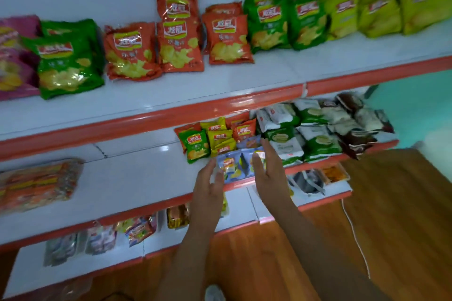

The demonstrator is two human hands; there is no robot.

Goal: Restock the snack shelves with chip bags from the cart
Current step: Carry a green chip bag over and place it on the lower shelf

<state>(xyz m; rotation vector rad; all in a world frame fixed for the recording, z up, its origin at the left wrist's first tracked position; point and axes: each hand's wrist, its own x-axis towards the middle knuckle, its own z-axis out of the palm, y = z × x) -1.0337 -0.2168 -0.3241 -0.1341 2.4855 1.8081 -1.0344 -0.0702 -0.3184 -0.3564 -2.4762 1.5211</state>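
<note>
Head view, the only view. Both hands reach toward the second shelf. Left hand (208, 186) has straight fingers with their tips at the left edge of a pair of small pale-blue foil chip bags (241, 164); right hand (269, 173) has straight fingers along the pair's right edge. Neither hand curls round anything: both released, flanking the bags as if squaring them up. Whether the fingertips actually touch the foil is blurred; cannot tell.

Task's things: the blue bags lie at the front lip of the white second shelf with its orange-red edge strip (156, 166), between the two hands. Just behind the hands sits a small cluster of green, yellow and orange mini chip bags (215, 135). To the right of the right hand, a stack of white-and-green snack packets (293, 134).

Above the hands, the white top shelf (220, 85) carries a row of large chip bags: orange bags (178, 44), green bags (281, 19), lime-yellow bags (381, 5).

Progress, judged: top shelf looks largely stocked, though with bare front space. Second shelf has a wide bare stretch to the left of the left hand, so more bags probably belong there. The cart is not in view, so remaining stock cannot be told. The blue pair seems placed; hands free for the next fetch.
</note>
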